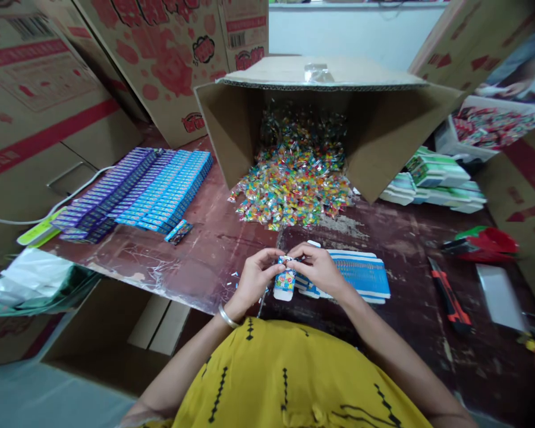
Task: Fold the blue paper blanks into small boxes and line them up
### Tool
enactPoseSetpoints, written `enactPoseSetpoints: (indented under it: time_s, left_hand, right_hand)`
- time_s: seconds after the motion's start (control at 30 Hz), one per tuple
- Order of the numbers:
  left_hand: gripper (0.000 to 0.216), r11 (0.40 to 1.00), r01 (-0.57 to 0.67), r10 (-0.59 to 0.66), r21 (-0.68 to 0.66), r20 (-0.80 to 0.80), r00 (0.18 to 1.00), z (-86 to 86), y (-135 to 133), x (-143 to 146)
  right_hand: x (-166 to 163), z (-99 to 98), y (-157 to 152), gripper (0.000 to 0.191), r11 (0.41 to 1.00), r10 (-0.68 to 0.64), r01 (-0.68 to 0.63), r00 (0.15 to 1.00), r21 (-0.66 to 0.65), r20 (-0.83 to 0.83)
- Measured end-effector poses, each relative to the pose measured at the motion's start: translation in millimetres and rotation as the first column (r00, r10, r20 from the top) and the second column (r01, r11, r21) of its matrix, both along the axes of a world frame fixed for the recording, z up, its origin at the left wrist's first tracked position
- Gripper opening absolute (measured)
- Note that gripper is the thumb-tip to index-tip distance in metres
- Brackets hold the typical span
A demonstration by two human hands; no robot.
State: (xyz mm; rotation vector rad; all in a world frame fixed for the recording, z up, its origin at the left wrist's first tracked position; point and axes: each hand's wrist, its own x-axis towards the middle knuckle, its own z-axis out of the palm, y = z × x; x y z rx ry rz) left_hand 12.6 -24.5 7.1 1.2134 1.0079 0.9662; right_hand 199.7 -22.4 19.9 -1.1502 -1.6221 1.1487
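My left hand (255, 276) and my right hand (318, 268) meet over the table's front edge, both pinched on a small blue and white printed box (285, 283) held upright between them. The fingertips of both hands close on its top end. Just behind my right hand lies a flat stack of blue-striped unfolded box blanks (365, 278). Further back, a heap of small colourful wrapped candies (294, 184) spills from a big cardboard carton (374, 113) lying on its side.
Rows of filled purple and blue boxes (138, 193) cover the table's left part, one loose box (179, 231) beside them. An orange utility knife (448, 297), a red object (490, 242) and green-white packs (437, 181) lie right. Large cartons stand around.
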Motion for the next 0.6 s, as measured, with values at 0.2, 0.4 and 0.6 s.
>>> enactPoseSetpoints:
  time_s: [0.2, 0.4, 0.6]
  left_hand:
    - [0.028, 0.988, -0.131, 0.132, -0.078, 0.02, 0.991, -11.4, 8, -14]
    - [0.045, 0.929, -0.256, 0.299, -0.266, 0.135, 0.945, -12.4, 12, -38]
    - [0.045, 0.871, -0.124, 0.306, -0.475, 0.327, 0.894, -8.3, 5, -50]
  right_hand:
    - [16, -15.0, 46, 0.018, 0.99, -0.115, 0.086, 0.945, 0.108, 0.305]
    - [6, -39.8, 112, 0.016, 0.906, -0.328, 0.009, 0.648, 0.423, 0.688]
    - [2, -43.4, 127, 0.017, 0.885, -0.326, -0.006, 0.706, 0.466, 0.629]
